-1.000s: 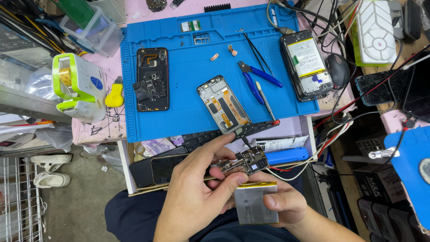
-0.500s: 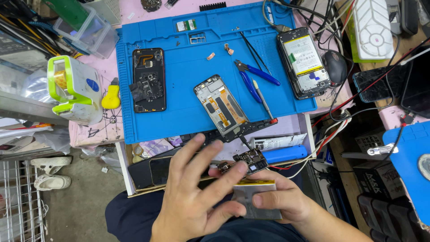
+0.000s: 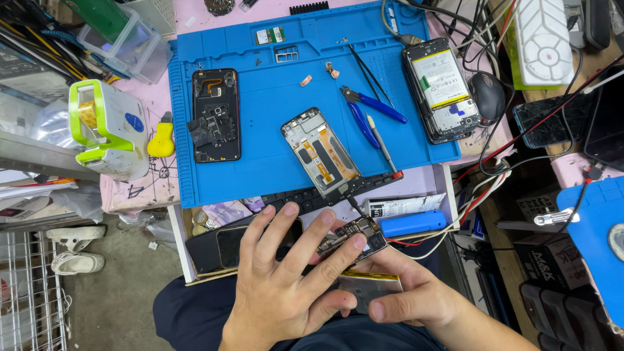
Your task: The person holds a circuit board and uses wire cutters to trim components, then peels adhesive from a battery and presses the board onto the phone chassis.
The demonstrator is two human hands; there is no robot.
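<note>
Two hands worked low over the person's lap, and the biggest thing beyond the grip was the blue mat (image 3: 273,45) on the pink table (image 3: 130,188). Directly under and to the left of the grip an open drawer (image 3: 177,240) jutted from the table's front edge, with a dark phone (image 3: 224,247) lying in it.

On the mat, far beyond the grip to the right, lay an opened phone (image 3: 442,88) with its battery showing. Far to the left lay a black phone shell (image 3: 216,116), and just beyond the grip a bare phone frame (image 3: 322,156) sat tilted.

The left hand (image 3: 279,292) had its fingers stretched almost straight, the tips pressing down on a small circuit board (image 3: 354,237). The right hand (image 3: 409,299) was curled under it around a flat silver pack (image 3: 367,286), thumb on the near edge. I judged the step to be fitting or checking the board against the pack.

A thin dark strip (image 3: 354,205) ran from the frame toward the board; I could not tell whether it was attached. Any further move called for light fingertip pressure and no tugging on that strip.

Room was tight. The drawer rim and loose wires (image 3: 455,224) crowded the right of the grip, while blue-handled cutters (image 3: 367,107) and a screwdriver (image 3: 383,146) lay well beyond it.
</note>
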